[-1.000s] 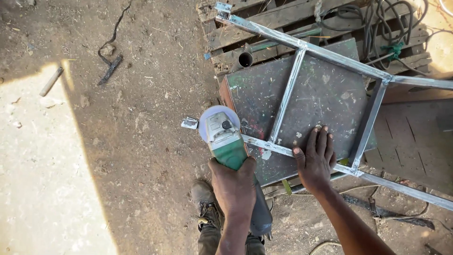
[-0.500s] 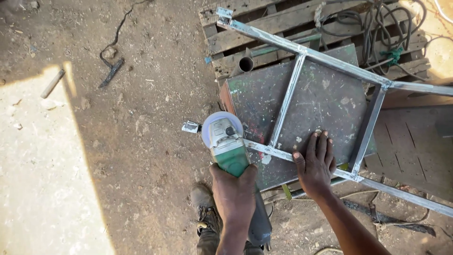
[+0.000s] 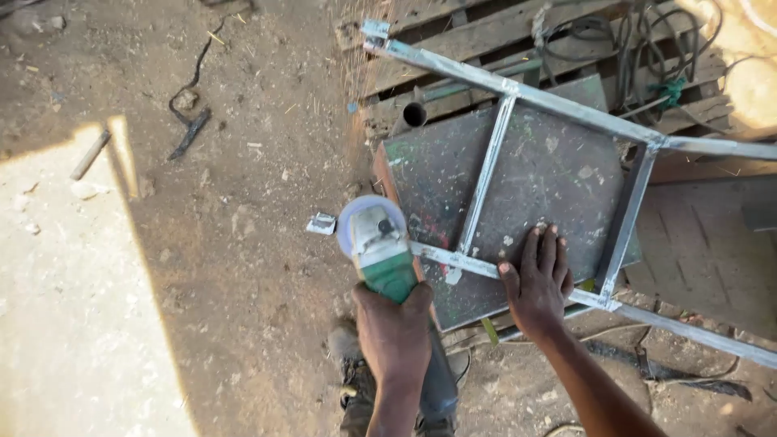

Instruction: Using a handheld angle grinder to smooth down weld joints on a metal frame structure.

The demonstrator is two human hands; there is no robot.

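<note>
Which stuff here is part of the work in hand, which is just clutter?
In use:
- angle grinder, held by left hand
- metal frame, pressed down by right hand
- steel plate beneath it

Lying about:
- cut-off metal piece
- cables
- pipe
- wooden pallet

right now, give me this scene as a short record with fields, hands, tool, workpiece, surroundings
left hand: left hand grips the green angle grinder
right hand: right hand lies flat, fingers spread, on the metal frame
tool: grinder disc sits at the end of the frame's near bar
workpiece: frame of square tube lies on a dark metal plate
surroundings: wooden pallet beyond, cut-off tube piece on the dirt ground
</note>
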